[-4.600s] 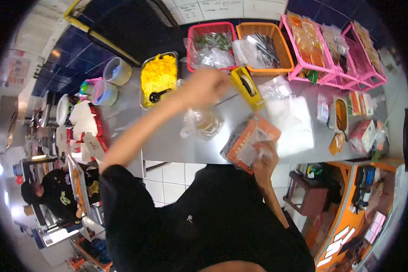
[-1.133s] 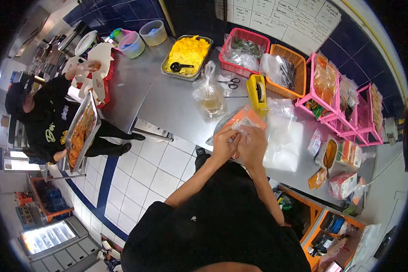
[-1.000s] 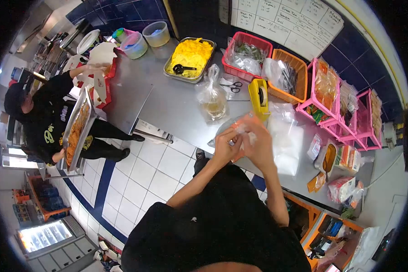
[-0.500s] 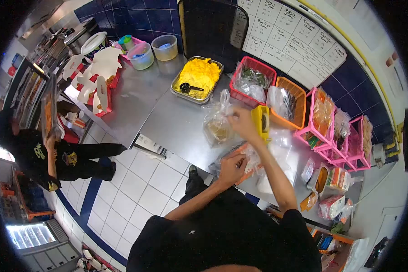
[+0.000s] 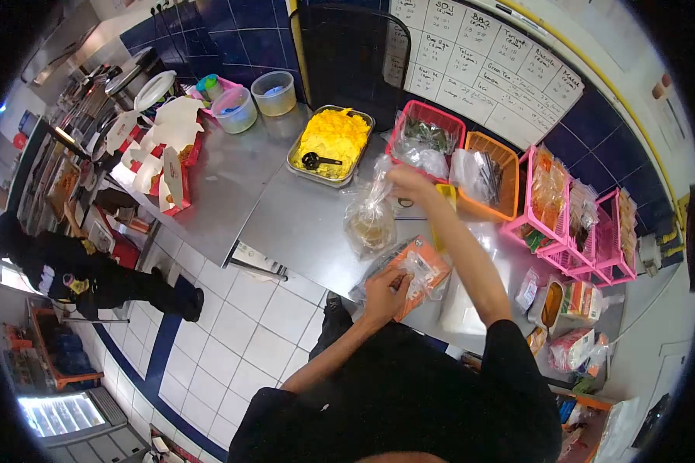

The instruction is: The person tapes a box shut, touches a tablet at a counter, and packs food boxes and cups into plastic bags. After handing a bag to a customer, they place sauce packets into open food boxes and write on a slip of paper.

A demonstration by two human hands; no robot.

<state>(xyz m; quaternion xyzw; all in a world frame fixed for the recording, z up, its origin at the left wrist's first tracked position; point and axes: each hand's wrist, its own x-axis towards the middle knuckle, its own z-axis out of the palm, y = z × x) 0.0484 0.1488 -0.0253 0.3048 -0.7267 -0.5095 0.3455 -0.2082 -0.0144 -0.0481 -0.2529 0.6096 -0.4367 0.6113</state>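
Observation:
A clear plastic bag [image 5: 369,231] stands upright on the metal table, its neck gathered and something pale brownish inside. At that neck, my right hand [image 5: 411,184] is closed on the plastic. A yellow tape dispenser [image 5: 445,207] sits beneath my right forearm, partly hidden. Nearer to me, my left hand [image 5: 386,295] has its fingers drawn together at crumpled clear plastic [image 5: 420,270] lying over an orange packet [image 5: 432,262]. Whether the left fingers grip that plastic or something small is hidden.
Behind the bag is a tray of yellow shredded food [image 5: 333,139] with a black scoop. Red [image 5: 439,112], orange [image 5: 510,158] and pink baskets [image 5: 552,204] line the wall side. Open red-and-white boxes [image 5: 174,174] stand left. A co-worker [image 5: 85,266] is across the floor.
My right hand has shifted up at the bag's neck, which now looks more tightly gathered. My left hand moved slightly left and down, exposing more orange packet. The co-worker has turned towards the shelves.

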